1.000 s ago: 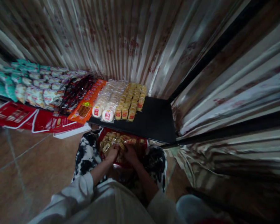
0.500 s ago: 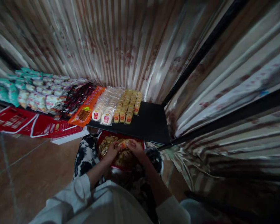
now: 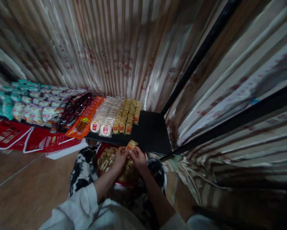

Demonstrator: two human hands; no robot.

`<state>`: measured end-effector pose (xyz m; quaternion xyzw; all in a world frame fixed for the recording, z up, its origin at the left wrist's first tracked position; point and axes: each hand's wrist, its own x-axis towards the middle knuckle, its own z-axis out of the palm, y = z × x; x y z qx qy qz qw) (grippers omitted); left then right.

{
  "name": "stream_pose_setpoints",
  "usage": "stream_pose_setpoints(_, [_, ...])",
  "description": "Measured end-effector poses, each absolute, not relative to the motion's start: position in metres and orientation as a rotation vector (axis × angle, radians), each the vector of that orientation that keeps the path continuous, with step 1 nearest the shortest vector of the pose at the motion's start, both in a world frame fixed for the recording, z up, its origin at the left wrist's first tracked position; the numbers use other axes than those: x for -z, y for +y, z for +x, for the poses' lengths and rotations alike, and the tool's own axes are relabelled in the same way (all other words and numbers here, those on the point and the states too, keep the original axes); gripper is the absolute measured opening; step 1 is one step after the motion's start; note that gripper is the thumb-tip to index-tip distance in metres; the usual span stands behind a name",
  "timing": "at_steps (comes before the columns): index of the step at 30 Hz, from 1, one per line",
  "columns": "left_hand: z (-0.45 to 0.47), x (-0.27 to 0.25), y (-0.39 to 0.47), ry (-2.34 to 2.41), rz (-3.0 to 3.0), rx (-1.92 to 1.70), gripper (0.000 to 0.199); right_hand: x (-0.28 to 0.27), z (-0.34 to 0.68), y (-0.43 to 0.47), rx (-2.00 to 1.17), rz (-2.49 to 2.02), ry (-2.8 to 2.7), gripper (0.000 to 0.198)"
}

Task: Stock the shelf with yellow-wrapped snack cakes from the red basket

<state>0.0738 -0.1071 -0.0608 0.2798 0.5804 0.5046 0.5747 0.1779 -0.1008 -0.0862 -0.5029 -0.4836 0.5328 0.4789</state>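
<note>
A small yellow wrapped snack pack (image 3: 131, 145) with a red-orange label is pinched between my two hands, just in front of the shelf edge. My left hand (image 3: 120, 156) grips its left lower side with closed fingers. On the other side, my right hand (image 3: 138, 157) has its fingers closed on the pack's lower right. Below both hands, a red bag or container (image 3: 99, 150) on my lap holds many similar yellow packs (image 3: 106, 161). Rows of matching yellow packs (image 3: 125, 116) stand on the black shelf (image 3: 150, 127) ahead.
Left of the yellow rows lie clear-wrapped round white snacks (image 3: 105, 129), an orange packet (image 3: 79, 126), dark red packets (image 3: 72, 108), and white and green bags (image 3: 6, 105). Red printed cardboard (image 3: 42, 135) hangs below the shelf. Black poles (image 3: 196, 60) and a striped curtain (image 3: 124, 41) enclose the space.
Both hands have turned the yellow snack pack more upright and raised it towards the shelf edge. The camera view has shifted slightly, so the shelf appears lower and further left.
</note>
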Motion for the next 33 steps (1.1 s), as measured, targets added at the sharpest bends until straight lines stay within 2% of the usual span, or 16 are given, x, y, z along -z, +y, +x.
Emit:
stream_pose_setpoints(3, [0.086,0.06,-0.095,1.332,0.646,-1.16,0.033,0.084,0.189,-0.091,-1.238,-1.264,-1.171,0.032])
stream_pose_setpoints(7, [0.102,0.062,-0.08,1.411,0.72,-1.164,0.041,0.087,0.209,-0.065,-0.976,-1.421,-1.216,0.036])
stream_pose_setpoints(13, [0.12,0.058,-0.058,1.37,1.056,-1.177,0.036,0.082,0.225,-0.015,-0.647,-1.641,-1.399,0.039])
stream_pose_setpoints(23, [0.133,0.064,-0.005,1.371,1.071,-1.117,0.05,0.075,0.214,0.053,-0.508,-1.69,-1.562,0.042])
stream_pose_setpoints(33, [0.133,0.083,0.007,1.323,1.068,-1.161,0.053,0.084,0.211,0.055,-0.611,-1.555,-1.535,0.051])
